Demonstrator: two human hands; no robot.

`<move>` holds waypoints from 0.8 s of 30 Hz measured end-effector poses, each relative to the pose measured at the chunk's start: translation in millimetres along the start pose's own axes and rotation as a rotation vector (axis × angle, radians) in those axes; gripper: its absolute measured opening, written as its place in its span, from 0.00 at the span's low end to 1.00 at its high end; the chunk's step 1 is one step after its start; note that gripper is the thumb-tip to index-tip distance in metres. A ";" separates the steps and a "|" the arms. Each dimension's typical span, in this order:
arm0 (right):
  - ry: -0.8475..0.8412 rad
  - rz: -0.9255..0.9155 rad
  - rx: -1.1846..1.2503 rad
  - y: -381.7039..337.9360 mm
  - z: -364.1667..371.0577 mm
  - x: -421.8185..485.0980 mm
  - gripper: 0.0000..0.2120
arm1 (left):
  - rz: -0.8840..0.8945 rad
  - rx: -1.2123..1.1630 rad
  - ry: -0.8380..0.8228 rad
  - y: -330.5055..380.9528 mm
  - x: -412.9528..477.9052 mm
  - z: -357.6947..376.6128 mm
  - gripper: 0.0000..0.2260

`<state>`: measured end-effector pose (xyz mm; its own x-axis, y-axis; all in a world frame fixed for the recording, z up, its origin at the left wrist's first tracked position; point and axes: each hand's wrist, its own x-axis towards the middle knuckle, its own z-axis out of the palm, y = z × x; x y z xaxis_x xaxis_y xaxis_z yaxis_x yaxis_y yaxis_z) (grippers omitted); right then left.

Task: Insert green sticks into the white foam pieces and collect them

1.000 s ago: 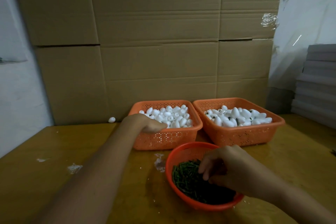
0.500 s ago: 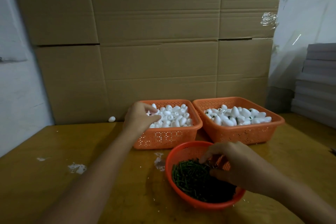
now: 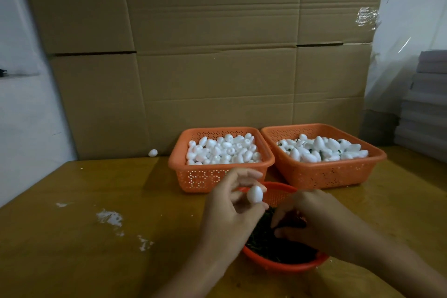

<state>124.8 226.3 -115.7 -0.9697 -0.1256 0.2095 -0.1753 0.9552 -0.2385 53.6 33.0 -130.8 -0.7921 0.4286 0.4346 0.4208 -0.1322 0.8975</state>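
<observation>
My left hand (image 3: 232, 210) pinches one white foam egg (image 3: 254, 194) above the near rim of the round orange bowl (image 3: 285, 266). The bowl holds a heap of green sticks (image 3: 266, 242). My right hand (image 3: 316, 220) hovers over the sticks with fingers curled down into them; what it holds is hidden. Behind the bowl, the left orange basket (image 3: 205, 179) is full of plain foam eggs. The right orange basket (image 3: 321, 176) holds foam eggs with green bits showing among them.
A stray foam egg (image 3: 152, 152) lies at the back by the cardboard wall (image 3: 217, 55). White foam crumbs (image 3: 110, 216) are scattered on the wooden table (image 3: 72, 249) at the left. Grey stacked sheets (image 3: 425, 109) stand at the right.
My left hand has come back from the left basket toward me with a foam egg in its fingers. My right hand stayed over the green sticks, shifting slightly.
</observation>
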 end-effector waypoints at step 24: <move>0.292 0.075 0.845 -4.9 -7.0 3.2 0.09 | 0.002 -0.155 0.132 -23.9 -2.0 -1.3 0.17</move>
<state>123.7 223.1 -107.3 -0.9221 0.1123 0.3704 -0.2915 0.4278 -0.8555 44.6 34.1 -153.0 -0.8465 0.3088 0.4337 0.3576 -0.2737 0.8929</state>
